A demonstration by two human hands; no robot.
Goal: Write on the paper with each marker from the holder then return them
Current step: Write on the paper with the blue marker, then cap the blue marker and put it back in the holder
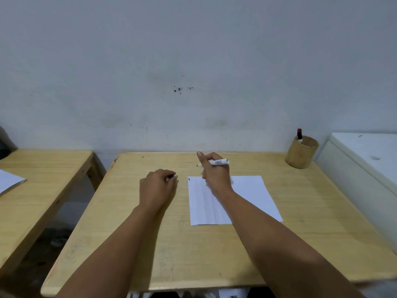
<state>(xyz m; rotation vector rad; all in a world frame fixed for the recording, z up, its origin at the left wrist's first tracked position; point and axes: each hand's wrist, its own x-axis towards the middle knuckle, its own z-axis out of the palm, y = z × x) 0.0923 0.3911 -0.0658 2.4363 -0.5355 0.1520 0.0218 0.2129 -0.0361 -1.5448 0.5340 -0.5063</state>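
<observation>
Two bare forearms reach forward over a pale wooden tabletop (pixel 214 244) set against a scuffed grey-white wall (pixel 193 61). The right hand (pixel 214 175) hovers above the far edge of a white sheet of paper (pixel 253 194), its fingers curled around a white marker (pixel 217 162) that lies nearly level, dark tip pointing left beyond the paper's top edge, thumb raised. The left hand (pixel 156 188) rests knuckles-up on the bare wood just left of the sheet, closed loosely on a small blue cap (pixel 171 176) that peeps out between the fingertips. The paper is smooth, rectangular, faintly creased lengthwise, with one short blue stroke (pixel 189 179) at its upper left corner. At the table's far right corner, well apart from both hands, stands a round, tan holder (pixel 300 155) with a rough, woody surface; a second marker (pixel 299 135) with a dark red cap stands in it, leaning against the rim. A white cabinet-like surface (pixel 365 160) abuts the table on the right, and a second wooden table (pixel 32 179) carrying another white sheet (pixel 8 179) sits to the left.
</observation>
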